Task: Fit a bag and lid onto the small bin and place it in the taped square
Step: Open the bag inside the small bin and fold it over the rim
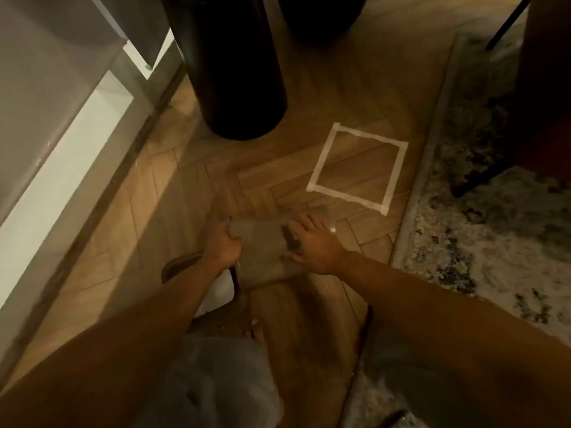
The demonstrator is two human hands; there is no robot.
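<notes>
Dim room, herringbone wood floor (191, 193), patterned rug (482, 230) along the right, pale cabinet front (61, 168) to the left, tall dark cylinder (238, 72) standing at top centre. Taped square (357, 169) marked on the floor, nothing inside it, lying just beyond and to the right of the hands. Small bin (265, 251), brown and blurred, low in the middle, near the square's closest edge but outside it. Left hand (224, 247) curled round the bin's left edge, gripping. Right hand (315, 242) spread flat, fingers open, pressing on the top at the right side. Hard to tell whether lid and bag are seated; too blurred. Probably lid-pressing or about to shift. Best done by pushing down evenly at both sides, checking the bag rim stays trapped, then lifting squarely into the tape.
</notes>
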